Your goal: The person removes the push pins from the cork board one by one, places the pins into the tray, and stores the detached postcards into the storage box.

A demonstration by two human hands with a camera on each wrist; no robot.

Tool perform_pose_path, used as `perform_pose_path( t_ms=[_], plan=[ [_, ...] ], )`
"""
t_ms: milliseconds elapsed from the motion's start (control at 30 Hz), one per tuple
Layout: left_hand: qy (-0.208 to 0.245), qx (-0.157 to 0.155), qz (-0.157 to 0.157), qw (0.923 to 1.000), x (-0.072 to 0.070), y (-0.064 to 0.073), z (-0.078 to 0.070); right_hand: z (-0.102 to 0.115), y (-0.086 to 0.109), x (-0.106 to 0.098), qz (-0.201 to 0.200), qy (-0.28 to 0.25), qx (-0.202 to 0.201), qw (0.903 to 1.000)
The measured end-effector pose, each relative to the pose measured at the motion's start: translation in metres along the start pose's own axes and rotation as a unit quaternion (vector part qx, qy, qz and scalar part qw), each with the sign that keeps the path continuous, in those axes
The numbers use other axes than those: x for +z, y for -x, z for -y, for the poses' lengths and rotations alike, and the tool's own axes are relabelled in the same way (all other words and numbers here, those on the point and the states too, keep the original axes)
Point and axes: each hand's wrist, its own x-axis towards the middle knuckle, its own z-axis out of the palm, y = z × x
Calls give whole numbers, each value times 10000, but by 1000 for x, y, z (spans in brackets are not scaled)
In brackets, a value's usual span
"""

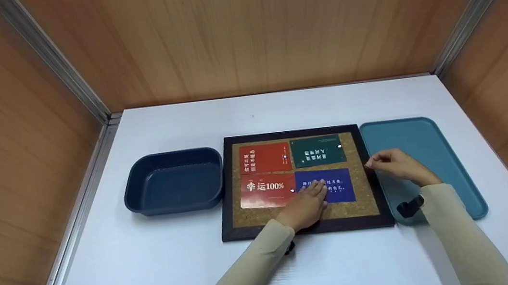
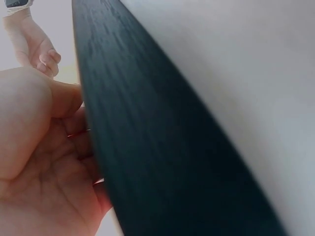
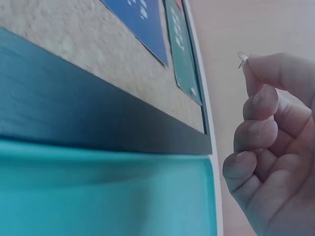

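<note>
A dark-framed cork board (image 1: 359,207) lies on the table with two red cards (image 1: 263,158), a green card (image 1: 316,152) and a blue card (image 1: 345,194) on it. My left hand (image 1: 303,208) rests over the blue card, fingers extended across its left part and hiding some of its print. Beyond the board's right frame, my right hand (image 1: 400,165) pinches a small thumbtack (image 3: 243,58) between thumb and forefinger. The tack's head and short point show past the fingertips. Small white tacks sit on the red cards and the green card.
A deep navy bin (image 1: 175,208) stands against the board's left side. Along the right side lies a flat teal tray (image 1: 440,163), partly under the right hand and wrist. Wood-grain panels (image 1: 240,32) close in the back and sides of the white table (image 1: 153,271).
</note>
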Motion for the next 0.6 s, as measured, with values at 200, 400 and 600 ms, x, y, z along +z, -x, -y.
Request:
perform_pose_path(
  t_ms=[200,400,600],
  plan=[
    [-40,-23,-7,10000,1,0,0,-7,3,-12,-306,6,142,9994],
    [-64,-14,-18,10000,2,-1,0,-14,7,-22,-450,-36,263,9986],
    [-64,-67,47,9999,2,-1,0,-20,10,-27,-552,46,302,9980]
  ],
)
